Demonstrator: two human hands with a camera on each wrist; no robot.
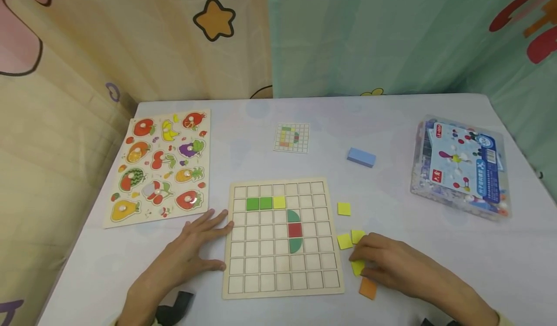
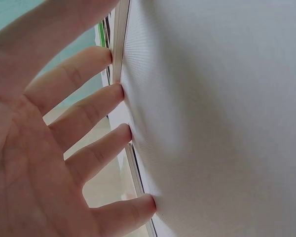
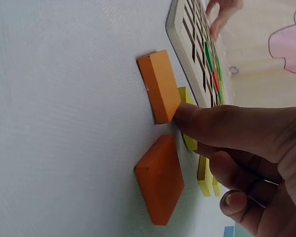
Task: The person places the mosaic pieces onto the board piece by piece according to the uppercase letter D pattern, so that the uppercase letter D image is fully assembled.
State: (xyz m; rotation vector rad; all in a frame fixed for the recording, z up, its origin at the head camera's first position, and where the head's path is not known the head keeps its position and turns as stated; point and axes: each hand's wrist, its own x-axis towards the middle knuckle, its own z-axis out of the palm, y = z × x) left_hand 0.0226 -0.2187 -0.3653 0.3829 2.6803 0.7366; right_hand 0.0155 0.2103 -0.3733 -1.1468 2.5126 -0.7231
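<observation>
A person's left hand (image 1: 187,251) steadies itself along the left edge of a pale wooden grid board (image 1: 284,287) on a white-covered table (image 1: 391,190), fingers spread wide and released, with the index finger and thumb at the board's rim. The right hand (image 1: 387,263), to the right of the board, bends its fingers over a loose yellow tile (image 1: 358,268), thumb on one side and index finger on the other (whether the two have closed in a pinch, the views cannot tell). That tile lies just beside an orange tile (image 1: 368,288), while the right wrist view shows a second orange piece (image 3: 160,180) near the thumb. Three more yellow tiles (image 1: 344,209) lie near the board's right edge, two of them close together. On the grid, two green squares (image 1: 258,203) and a yellow square (image 1: 279,202) sit side by side in the second row; below and to their right, a red square (image 1: 295,229) sits between two curved teal pieces (image 1: 295,245). Behind the board lie a small patterned card (image 1: 292,138) and a blue block (image 1: 361,157), with a fruit puzzle (image 1: 156,169) to the left and a clear plastic box (image 1: 461,166) with a blue label to the right. Printed curtains (image 1: 304,31), one yellowish and one green, hang beyond the table's far edge.
</observation>
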